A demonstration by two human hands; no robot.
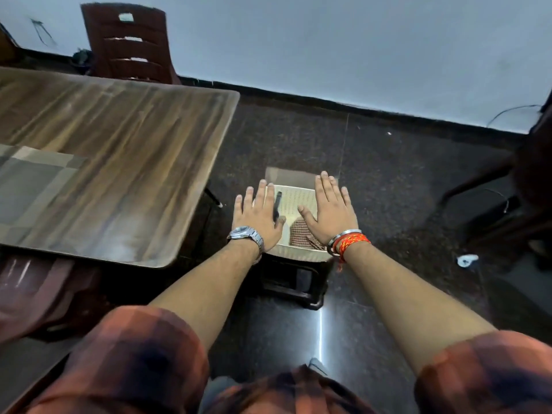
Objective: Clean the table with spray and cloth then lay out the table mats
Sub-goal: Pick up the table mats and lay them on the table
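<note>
Past plaid sleeves [143,354], straight arms hold left hand [258,216] and right hand [328,210] spread flat over a basket [298,198].

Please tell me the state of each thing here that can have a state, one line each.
Cream perforated plastic basket: sits on dark stool, holds brown woven mat.
Left hand: open, fingers straight, above basket.
Right hand: open, fingers straight, above basket.
Brown wooden table: one grey checked mat laid at left edge.
</note>
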